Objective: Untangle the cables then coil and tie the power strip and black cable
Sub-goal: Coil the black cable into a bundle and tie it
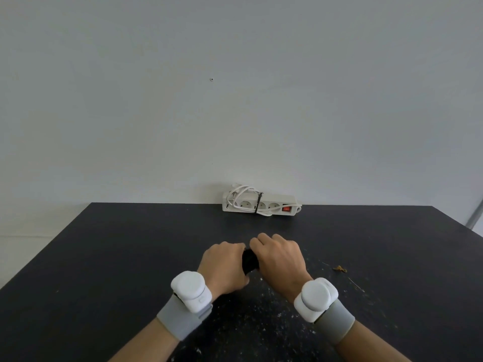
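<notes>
Your left hand (224, 267) and right hand (281, 259) both grasp the bundled black cable (249, 261) near you, the tied power strip (261, 203) lying far off.

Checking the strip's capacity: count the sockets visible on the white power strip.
3 on the power strip, in a row: the left one, the middle one crossed by the black tie, the right one beside the red switch. The coiled cord may hide another.
</notes>
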A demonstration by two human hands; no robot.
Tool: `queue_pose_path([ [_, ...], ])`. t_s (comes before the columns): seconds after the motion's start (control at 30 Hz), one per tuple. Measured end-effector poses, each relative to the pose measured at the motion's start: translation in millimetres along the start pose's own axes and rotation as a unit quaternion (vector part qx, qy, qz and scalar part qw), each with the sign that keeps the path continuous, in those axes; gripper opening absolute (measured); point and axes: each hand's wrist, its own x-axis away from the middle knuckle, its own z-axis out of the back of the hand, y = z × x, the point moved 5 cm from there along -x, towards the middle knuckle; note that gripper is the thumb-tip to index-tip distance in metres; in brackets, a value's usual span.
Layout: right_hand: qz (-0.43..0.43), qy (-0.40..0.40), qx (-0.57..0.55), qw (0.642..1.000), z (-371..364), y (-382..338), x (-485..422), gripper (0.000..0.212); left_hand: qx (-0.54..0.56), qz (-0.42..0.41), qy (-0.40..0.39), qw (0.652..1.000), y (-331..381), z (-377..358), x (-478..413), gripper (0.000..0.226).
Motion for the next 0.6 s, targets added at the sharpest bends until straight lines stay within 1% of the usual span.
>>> queue_pose_path([
  [0.13, -0.016, -0.024, -0.015, 0.999, -7.0, 0.6, -4.9, 0.020, -0.032, -0.024, 0.048, 0.998, -0.3, -2.7, 2.7, 0.019],
  [0.23, -0.038, -0.049, -0.035, 0.997, -9.4, 9.2, -10.9, 0.016, -0.071, -0.040, 0.072, 0.994, 4.1, -2.0, -0.5, 0.019],
  [0.3, -0.051, -0.067, -0.050, 0.995, -10.4, 14.8, -13.2, 0.011, -0.093, -0.050, 0.081, 0.991, 7.2, -0.2, -3.0, 0.020],
  [0.37, -0.052, -0.069, -0.067, 0.994, -12.6, 18.1, -13.7, 0.008, -0.097, -0.061, 0.079, 0.990, 8.8, 0.8, -4.3, 0.021],
  [0.47, -0.036, -0.047, -0.069, 0.996, -15.0, 20.7, -10.8, 0.011, -0.068, -0.072, 0.063, 0.993, 10.6, -0.3, -4.5, 0.021],
  [0.6, -0.013, -0.038, -0.065, 0.997, -23.2, 18.5, -3.8, 0.014, 0.009, -0.053, 0.029, 0.998, 8.2, -6.6, -0.8, 0.019],
])
